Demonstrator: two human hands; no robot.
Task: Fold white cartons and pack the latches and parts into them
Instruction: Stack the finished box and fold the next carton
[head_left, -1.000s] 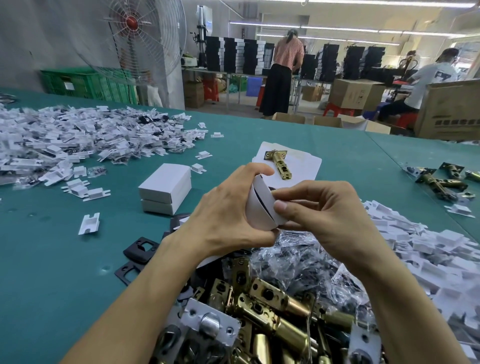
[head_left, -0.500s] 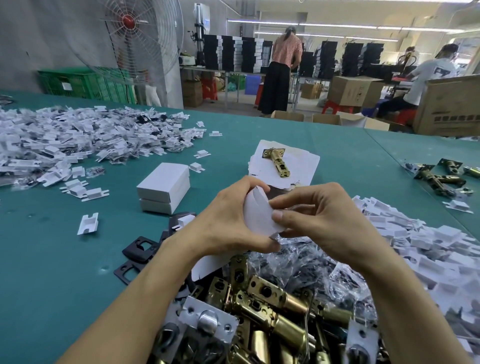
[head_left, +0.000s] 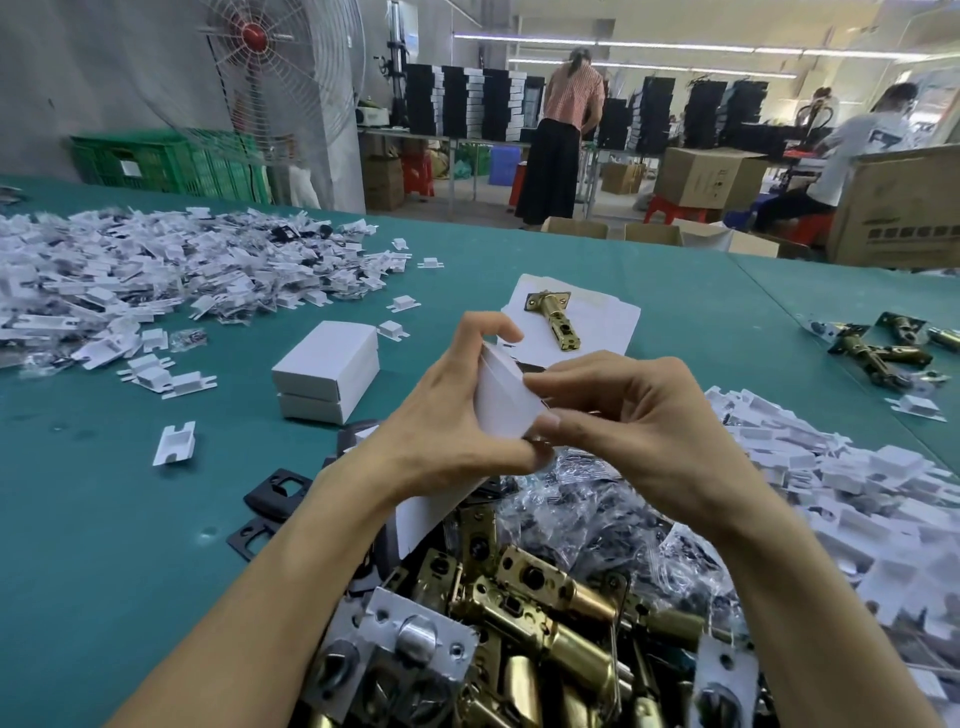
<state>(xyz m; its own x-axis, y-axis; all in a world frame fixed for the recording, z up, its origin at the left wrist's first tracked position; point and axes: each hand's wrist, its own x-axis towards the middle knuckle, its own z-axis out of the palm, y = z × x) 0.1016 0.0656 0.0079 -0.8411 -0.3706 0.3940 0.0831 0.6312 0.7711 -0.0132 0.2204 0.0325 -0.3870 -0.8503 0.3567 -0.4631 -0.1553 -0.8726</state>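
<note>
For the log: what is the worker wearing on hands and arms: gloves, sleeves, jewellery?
Nothing shows. The left hand and right hand are ungloved, no rings visible, nails short. The left forearm and right forearm are bare down to the frame edge: no sleeve, watch or bracelet in view.

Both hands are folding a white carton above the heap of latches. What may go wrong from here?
The white carton is pinched between the left hand and the right hand; hard pressure may crease it wrongly.
If it slips, it may fall into the latch heap below, whose metal edges could dent it.
</note>
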